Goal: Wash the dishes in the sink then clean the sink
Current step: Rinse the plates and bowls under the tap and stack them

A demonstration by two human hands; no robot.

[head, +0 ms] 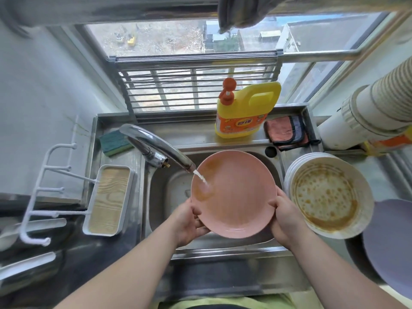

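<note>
**Rinsing the pink plate, stream falling on its left side**

Holding the pink plate (234,195) over the sink (176,192), the person has one hand on each side of it. The left hand (189,221) grips the lower left rim, thumb on the upper face and the fingers under the plate. The right hand (285,217) grips the lower right rim in the same way. Both hands are at the near edge, so the plate lies directly ahead of them, between the hands and the faucet (156,148).

The relation that matters is where the water (201,178) lands. It comes from the spout at the left and hits the plate on its left part, just above the left hand. Brown residue shows there and along the upper left rim. The right half of the plate looks mostly clean, and the stream does not reach it. I judge that the plate needs to turn or shift so the stream can travel along the dirty rim.

A stack of white plates (330,197), the top one stained brown, waits just right of the sink, nearer to the right hand. The green sponge (113,141) and the yellow detergent bottle (245,110) stand behind the sink, well apart from both hands.
</note>
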